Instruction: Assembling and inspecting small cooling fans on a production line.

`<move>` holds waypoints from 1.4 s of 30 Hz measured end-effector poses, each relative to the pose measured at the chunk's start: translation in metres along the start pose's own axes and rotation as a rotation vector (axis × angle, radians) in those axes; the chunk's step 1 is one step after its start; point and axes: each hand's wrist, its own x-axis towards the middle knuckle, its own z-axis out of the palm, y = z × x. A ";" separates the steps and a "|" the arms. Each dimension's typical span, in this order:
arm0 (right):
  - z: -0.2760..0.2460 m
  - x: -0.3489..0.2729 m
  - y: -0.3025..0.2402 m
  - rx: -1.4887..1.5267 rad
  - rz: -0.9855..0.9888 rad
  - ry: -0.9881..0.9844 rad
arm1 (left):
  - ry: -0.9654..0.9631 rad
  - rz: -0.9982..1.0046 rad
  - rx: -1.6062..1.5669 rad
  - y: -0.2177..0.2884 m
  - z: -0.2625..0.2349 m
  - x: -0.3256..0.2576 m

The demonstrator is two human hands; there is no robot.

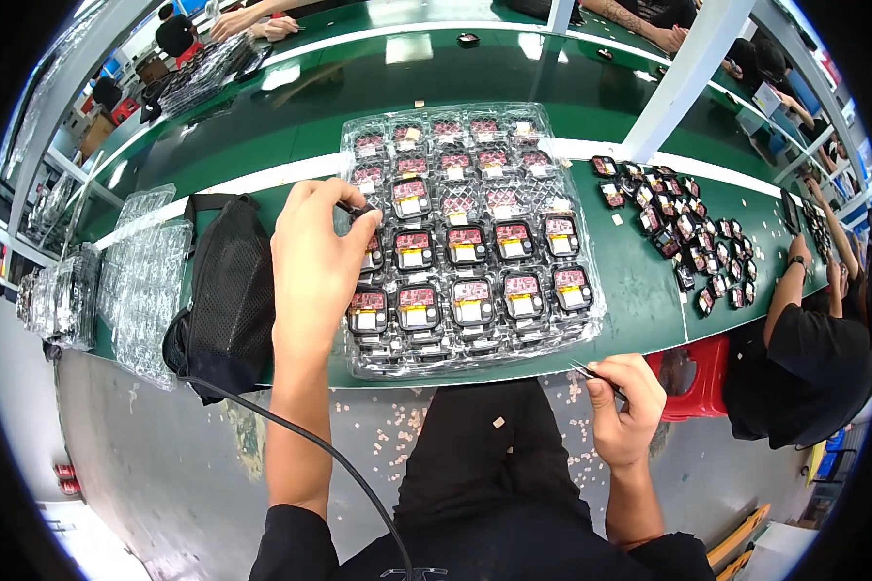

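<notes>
A stack of clear plastic trays lies before me. Its top tray holds several small black square housings with red circuit boards, yellow strips and pale square pieces, mostly in the two nearest rows. My left hand is closed in a pinch at the tray's left side. A dark-edged housing shows between its thumb and fingers, mostly hidden by them. Beyond the tray's near right corner, my right hand is closed round dark tweezers, whose thin tips point toward the trays.
Many loose housings lie heaped on the green table to the right. Left of the trays rests a black mesh bag, beside more clear trays. A white post rises behind. Co-workers sit at right and across.
</notes>
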 end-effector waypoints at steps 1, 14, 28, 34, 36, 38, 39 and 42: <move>-0.002 0.000 0.001 -0.008 0.016 0.001 | 0.005 0.057 0.061 -0.001 0.001 0.002; -0.010 -0.002 0.019 -0.054 0.076 0.060 | -0.272 0.215 0.435 -0.002 0.008 -0.018; -0.035 0.048 0.100 -0.787 0.558 0.256 | -0.451 0.104 0.519 0.007 0.008 -0.029; -0.044 0.033 0.111 -0.835 0.395 0.225 | -0.469 0.126 0.578 0.011 0.007 -0.030; -0.044 0.028 0.112 -0.839 0.307 0.244 | -0.443 0.146 0.575 0.010 0.008 -0.033; -0.044 0.027 0.108 -0.717 0.410 0.118 | -0.472 0.135 0.572 0.010 0.004 -0.033; -0.043 0.025 0.106 -0.729 0.377 0.124 | -0.471 0.132 0.573 0.012 0.003 -0.033; -0.041 0.022 0.101 -0.673 0.405 0.159 | -0.495 0.120 0.541 0.016 0.001 -0.032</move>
